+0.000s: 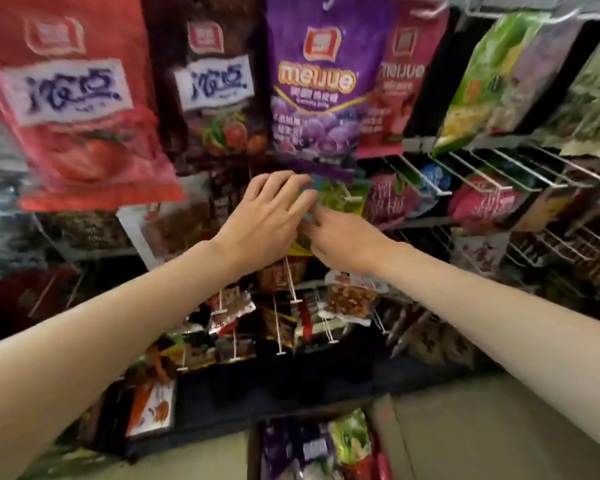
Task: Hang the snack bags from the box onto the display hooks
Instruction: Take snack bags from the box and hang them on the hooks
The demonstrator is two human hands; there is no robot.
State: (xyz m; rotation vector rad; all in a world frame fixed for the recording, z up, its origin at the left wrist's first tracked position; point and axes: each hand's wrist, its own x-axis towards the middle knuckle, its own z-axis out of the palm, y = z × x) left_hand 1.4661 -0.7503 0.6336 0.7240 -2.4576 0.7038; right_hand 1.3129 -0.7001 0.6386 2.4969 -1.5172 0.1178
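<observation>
While the box [321,448] sits on the floor (beige), both hands' grips pinch a green bag [340,195] at the rack.

purple grape-print bag [317,98], red bag [80,109] (strawberry picture), white hooks [471,168]

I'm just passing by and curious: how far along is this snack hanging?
Done: many bags already hang, like the purple bag and red bag. In hand: the left hand and right hand meet at a green bag by a hook; whether it is on yet is too blurred to tell. Left: the box below holds more bags.
</observation>
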